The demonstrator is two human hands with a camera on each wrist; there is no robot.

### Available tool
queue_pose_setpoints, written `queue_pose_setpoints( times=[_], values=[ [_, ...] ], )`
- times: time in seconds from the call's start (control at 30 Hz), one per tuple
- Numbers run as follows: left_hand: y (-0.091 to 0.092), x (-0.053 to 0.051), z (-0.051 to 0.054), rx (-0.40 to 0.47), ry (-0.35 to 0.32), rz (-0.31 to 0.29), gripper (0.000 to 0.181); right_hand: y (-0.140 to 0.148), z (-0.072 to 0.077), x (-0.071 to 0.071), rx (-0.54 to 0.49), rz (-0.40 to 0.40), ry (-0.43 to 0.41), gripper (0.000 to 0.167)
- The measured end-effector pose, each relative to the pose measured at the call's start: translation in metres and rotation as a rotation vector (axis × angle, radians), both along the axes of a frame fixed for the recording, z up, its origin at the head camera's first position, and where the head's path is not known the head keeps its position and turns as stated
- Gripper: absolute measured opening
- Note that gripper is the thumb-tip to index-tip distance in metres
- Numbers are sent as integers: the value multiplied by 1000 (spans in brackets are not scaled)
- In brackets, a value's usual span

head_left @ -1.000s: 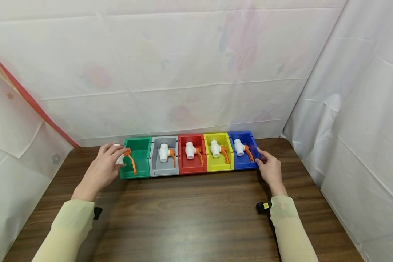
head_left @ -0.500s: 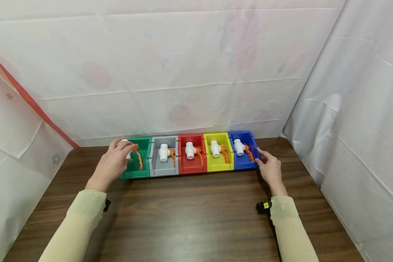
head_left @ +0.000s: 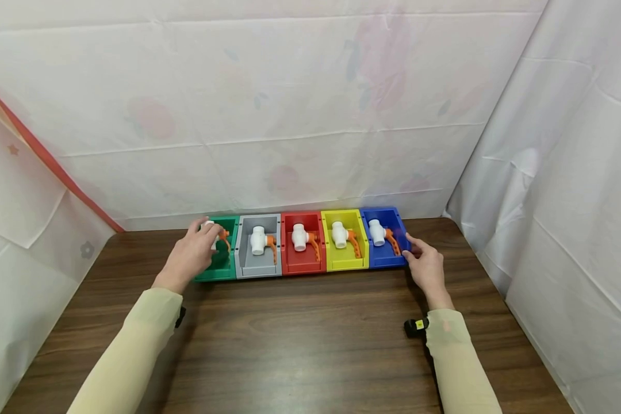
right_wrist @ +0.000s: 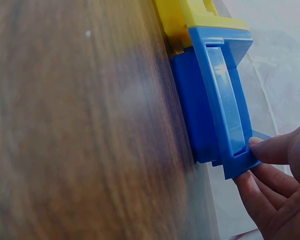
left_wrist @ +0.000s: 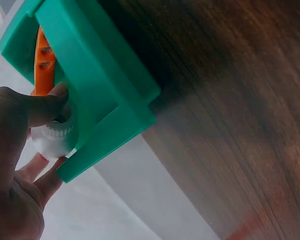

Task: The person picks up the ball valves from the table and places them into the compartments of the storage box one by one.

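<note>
My left hand (head_left: 192, 257) pinches a white ball valve (left_wrist: 60, 137) with an orange lever handle (left_wrist: 44, 65). The valve is inside the green bin (left_wrist: 90, 65), at the left end of a row. On the right, my right hand (head_left: 425, 267) grips the outer wall of the blue bin (head_left: 386, 257), thumb on the rim and fingers beneath, as the right wrist view shows (right_wrist: 275, 175). Inside the blue bin lies a similar ball valve (head_left: 377, 233). How far the held valve touches the green bin's floor is hidden by my hand.
Between the end bins stand a grey bin (head_left: 259, 268), a red bin (head_left: 303, 267) and a yellow bin (head_left: 348, 263), each with one white and orange ball valve. They sit near the back of the wooden table (head_left: 300, 339), before a white curtain (head_left: 310, 115).
My left hand has moved to the right, carrying the ball valve from the green bin's left edge into the bin. My right hand has stayed on the blue bin.
</note>
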State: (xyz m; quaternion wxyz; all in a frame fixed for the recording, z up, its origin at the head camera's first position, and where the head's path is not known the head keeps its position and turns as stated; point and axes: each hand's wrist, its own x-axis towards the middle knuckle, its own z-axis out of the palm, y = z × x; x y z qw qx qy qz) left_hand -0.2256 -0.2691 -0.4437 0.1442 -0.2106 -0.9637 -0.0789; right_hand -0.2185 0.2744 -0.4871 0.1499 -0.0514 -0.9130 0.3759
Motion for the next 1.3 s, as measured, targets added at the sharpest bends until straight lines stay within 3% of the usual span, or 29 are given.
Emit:
queue_pose_setpoints(
  times=[0.1,0.27,0.53,0.7,0.97,1.3],
  values=[
    [0,-4,-3,-10,-16,-22,27,0,1,1,1,0,3,45],
    [1,-9,-7,-67,-33,-66,25,0,1,1,3,-3,-7,46],
    [2,-14,-10,-116,-80,-60,21,-1,2,2,-5,3,-4,45],
    [3,-16,-12,-105,-58,-65,21,-1,3,2,-3,7,2,45],
    [-2,-16,-17,-112,-10,-124,19,-2,3,3,1,-1,2,45],
    [-1,-17,-19,-143,-51,-94,20,-1,3,3,2,-4,6,45]
  ],
)
